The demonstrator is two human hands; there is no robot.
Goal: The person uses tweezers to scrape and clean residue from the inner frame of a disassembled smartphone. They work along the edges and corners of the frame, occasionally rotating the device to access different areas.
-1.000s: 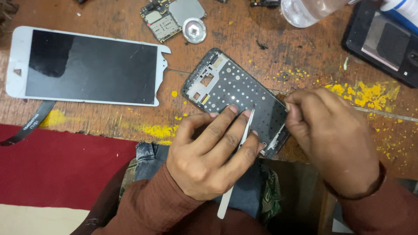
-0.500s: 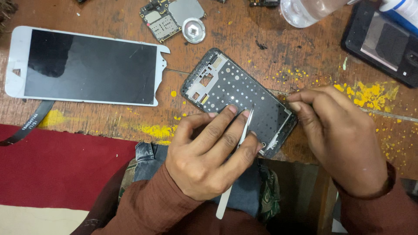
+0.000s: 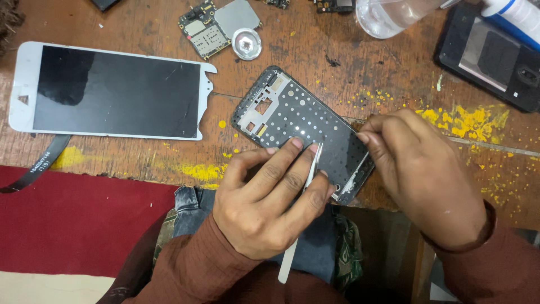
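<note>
At the frame's centre, our left hand (image 3: 264,208) pinches white tweezers (image 3: 301,211) and pins the black perforated phone frame (image 3: 304,132) on the wooden table (image 3: 140,157), while our right hand (image 3: 424,174) pinches its right edge, steadying it.

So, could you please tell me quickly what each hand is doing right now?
Left hand: closed on tweezers, fingers resting on the phone frame.
Right hand: fingers pinching the phone frame's right edge.

one camera sits on my head, looking almost straight down and close over the scratched brown wooden workbench (image 3: 349,79). my left hand (image 3: 270,197) and right hand (image 3: 427,174) fill the lower middle; my lap lies along the bottom edge.
</note>
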